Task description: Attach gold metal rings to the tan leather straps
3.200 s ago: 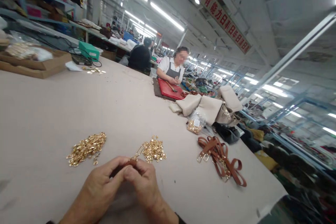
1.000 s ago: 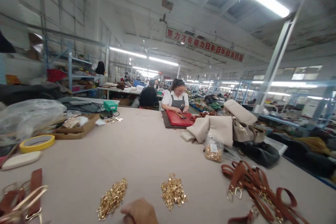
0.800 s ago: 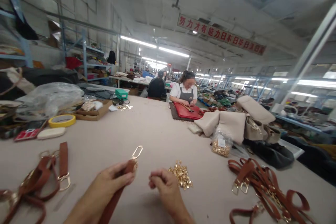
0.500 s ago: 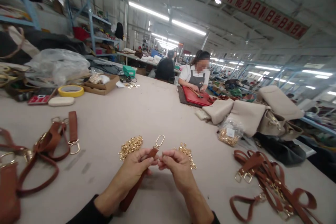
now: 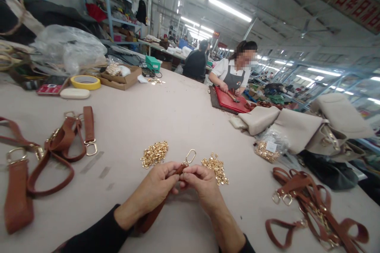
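A brown leather strap (image 5: 154, 214) runs up from the near table edge into my hands, with a gold oval clasp (image 5: 191, 155) at its far end. My left hand (image 5: 162, 184) is closed round the strap just below the clasp. Beside it my right hand (image 5: 200, 182) pinches at the same strap end, its fingertips meeting those of the left. Whether a small piece is between the right fingertips is hidden. One heap of small gold fittings (image 5: 154, 154) lies beyond my left hand, and a looser heap of gold pieces (image 5: 215, 169) beyond my right.
Brown straps with gold buckles (image 5: 63, 138) lie at left, and more tangled straps (image 5: 314, 205) at right. Beige bags (image 5: 299, 130) and a bag of fittings (image 5: 268, 148) sit back right. Yellow tape (image 5: 85, 82) and a cardboard box (image 5: 121, 81) stand back left. A co-worker (image 5: 233, 73) works across the table.
The view has swung left and slightly down. My right hand has closed in on the strap end, where before its fingertips were just to the right of it.
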Demonstrator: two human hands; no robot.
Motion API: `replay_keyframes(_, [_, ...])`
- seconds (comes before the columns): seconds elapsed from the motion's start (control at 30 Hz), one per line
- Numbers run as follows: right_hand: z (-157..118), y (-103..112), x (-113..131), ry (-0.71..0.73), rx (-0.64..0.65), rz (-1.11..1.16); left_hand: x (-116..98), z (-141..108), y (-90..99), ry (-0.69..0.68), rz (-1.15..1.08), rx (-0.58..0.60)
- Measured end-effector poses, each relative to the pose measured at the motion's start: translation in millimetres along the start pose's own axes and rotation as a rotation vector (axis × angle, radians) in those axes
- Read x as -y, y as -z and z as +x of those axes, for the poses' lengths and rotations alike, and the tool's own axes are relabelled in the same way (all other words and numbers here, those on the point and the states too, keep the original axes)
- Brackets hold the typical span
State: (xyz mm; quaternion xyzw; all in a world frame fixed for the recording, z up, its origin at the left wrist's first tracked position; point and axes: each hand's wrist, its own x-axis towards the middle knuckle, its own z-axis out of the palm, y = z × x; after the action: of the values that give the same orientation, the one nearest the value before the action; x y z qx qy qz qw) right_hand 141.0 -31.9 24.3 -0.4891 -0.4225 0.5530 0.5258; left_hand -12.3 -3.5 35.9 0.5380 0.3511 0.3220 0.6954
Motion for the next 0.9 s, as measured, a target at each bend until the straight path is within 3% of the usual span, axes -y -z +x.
replay_keyframes(0.37, [-6,-4,1,0.104,-0.055,-0.122,0,-3,2.2,-0.047,0.258,-0.003])
replay_keyframes(0.53, [-6,-4,1,0.095,-0.074,-0.126,8,-2,5.6,-0.035,0.295,-0.015])
replay_keyframes(0.7, [-8,-4,5,0.166,-0.133,-0.315,17,-1,5.3,-0.064,0.269,-0.041])
replay_keyframes(0.8, [-10,7,15,0.223,-0.112,-0.431,17,0,1.9,-0.001,0.199,-0.018])
replay_keyframes(0.9, [-15,35,27,0.263,-0.162,-0.561,15,0,0.6,0.063,0.219,-0.026])
